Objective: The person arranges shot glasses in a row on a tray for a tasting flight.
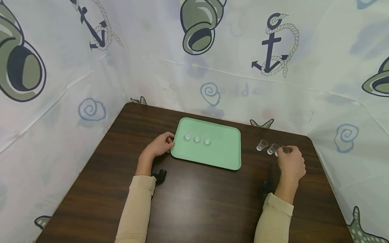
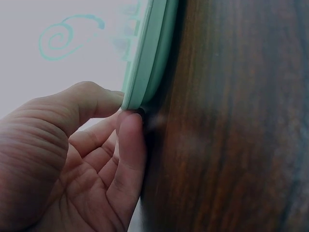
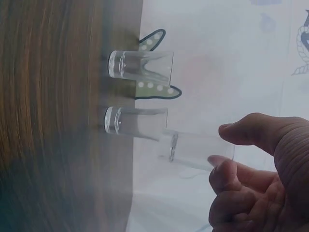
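Observation:
My left hand point(image 1: 159, 145) is at the left edge of a light green tray point(image 1: 212, 157). In the left wrist view its thumb point(image 2: 91, 99) and a finger pinch the tray's rim point(image 2: 140, 82). Three small clear shot glasses point(image 1: 197, 138) stand in a row on the tray. Off to the tray's right, my right hand point(image 1: 291, 163) pinches a clear shot glass point(image 3: 195, 149) near its rim. Its base is raised above the tabletop in the right wrist view. Two more shot glasses point(image 3: 140, 66) stand upright on the table close by.
A dark brown wooden table point(image 1: 194, 202) carries everything. White fabric printed with anchors and shells point(image 1: 231, 74) hangs along its back and both sides. Black straps with a dark device point(image 1: 161, 175) sit at the left wrist.

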Tool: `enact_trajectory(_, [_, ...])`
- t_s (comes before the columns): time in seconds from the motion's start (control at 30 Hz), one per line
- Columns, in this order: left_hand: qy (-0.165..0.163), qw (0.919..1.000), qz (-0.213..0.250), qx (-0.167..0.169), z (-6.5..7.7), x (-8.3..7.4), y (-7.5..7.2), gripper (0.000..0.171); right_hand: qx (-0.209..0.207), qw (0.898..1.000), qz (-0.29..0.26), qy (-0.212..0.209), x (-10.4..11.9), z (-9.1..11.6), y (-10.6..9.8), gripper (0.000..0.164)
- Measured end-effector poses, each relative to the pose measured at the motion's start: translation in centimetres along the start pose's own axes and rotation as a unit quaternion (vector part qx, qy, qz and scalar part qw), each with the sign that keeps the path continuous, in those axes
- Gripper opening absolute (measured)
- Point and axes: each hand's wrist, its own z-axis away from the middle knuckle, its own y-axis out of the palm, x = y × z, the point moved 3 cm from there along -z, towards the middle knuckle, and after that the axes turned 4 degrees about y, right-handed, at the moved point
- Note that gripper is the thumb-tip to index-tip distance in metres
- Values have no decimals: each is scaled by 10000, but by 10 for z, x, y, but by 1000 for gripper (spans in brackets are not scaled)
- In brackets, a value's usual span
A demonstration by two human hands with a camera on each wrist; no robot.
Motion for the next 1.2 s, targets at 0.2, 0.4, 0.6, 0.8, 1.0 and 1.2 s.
enact_trajectory(0.2, [15,10000,36,-39,-1,1,-2,46,-142,9998,-82,-120,7,1,0,64])
enact_trajectory(0.4, [21,10000,4,-47,0,0,-4,46,-333,9989,-147,-279,16,4,2,67])
enact_trajectory(0.6, [26,10000,-16,-40,0,-4,-5,47,-507,9968,-169,-596,28,11,7,65])
enact_trajectory(0.8, [-30,10000,35,-12,1,-3,-3,46,-434,9932,-68,-1081,46,20,20,63])
enact_trajectory(1.0, [10,10000,48,-10,1,-1,-2,46,-448,9887,-102,-1427,61,31,32,59])
enact_trajectory(1.2, [-25,9999,128,0,3,-3,-3,46,-395,9836,-180,-1753,74,41,44,54])
